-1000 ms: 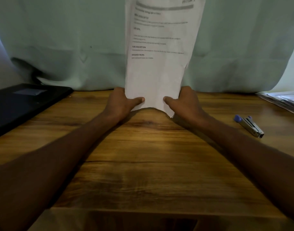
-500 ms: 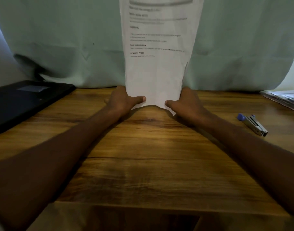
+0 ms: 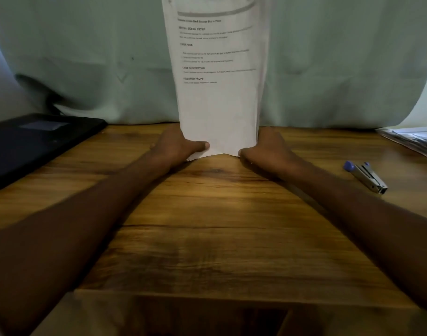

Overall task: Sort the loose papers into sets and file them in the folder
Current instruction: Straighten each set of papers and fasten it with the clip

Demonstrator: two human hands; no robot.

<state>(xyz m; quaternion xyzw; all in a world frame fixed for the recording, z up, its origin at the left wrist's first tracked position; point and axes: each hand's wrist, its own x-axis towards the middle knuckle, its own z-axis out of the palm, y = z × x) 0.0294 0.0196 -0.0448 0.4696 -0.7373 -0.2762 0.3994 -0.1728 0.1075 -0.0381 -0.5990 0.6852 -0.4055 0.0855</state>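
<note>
A stack of white printed papers (image 3: 217, 98) stands upright on its bottom edge on the wooden table (image 3: 217, 238), in front of a pale green curtain. My left hand (image 3: 176, 146) grips the stack's lower left side, thumb across the front sheet. My right hand (image 3: 268, 149) grips the lower right side. The bottom edge touches the table and bows up a little between the hands. A black folder (image 3: 35, 144) lies closed at the left edge of the table.
A small stapler (image 3: 366, 177) with a blue tip lies on the table to the right. More loose papers (image 3: 416, 139) lie at the far right edge. The table's front edge runs near the bottom of the view.
The stack has been squared up and now stands straighter, its bottom edge lower on the table. Both hands have kept their grip and shifted only slightly.
</note>
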